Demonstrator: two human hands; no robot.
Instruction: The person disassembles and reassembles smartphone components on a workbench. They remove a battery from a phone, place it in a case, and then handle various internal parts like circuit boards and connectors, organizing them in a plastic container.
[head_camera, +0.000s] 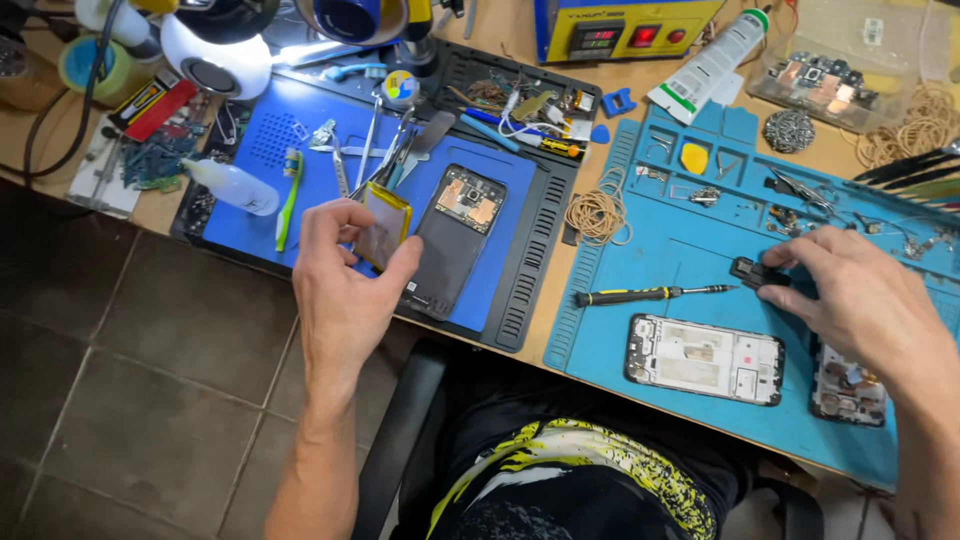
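The left hand pinches a flat yellow-edged battery pouch beside the opened black phone; squeezing could bend it. The right hand pinches a small black part.

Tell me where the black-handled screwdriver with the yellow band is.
In the head view, the black-handled screwdriver with the yellow band lies on the light-blue work mat, right of centre, just above the opened white phone frame and left of the right hand.

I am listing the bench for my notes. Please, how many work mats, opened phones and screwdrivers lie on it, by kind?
Mats: 2, dark blue and light blue
Opened phones: 3, black, white, one under the right hand
Screwdrivers: 1, black and yellow
Total: 6
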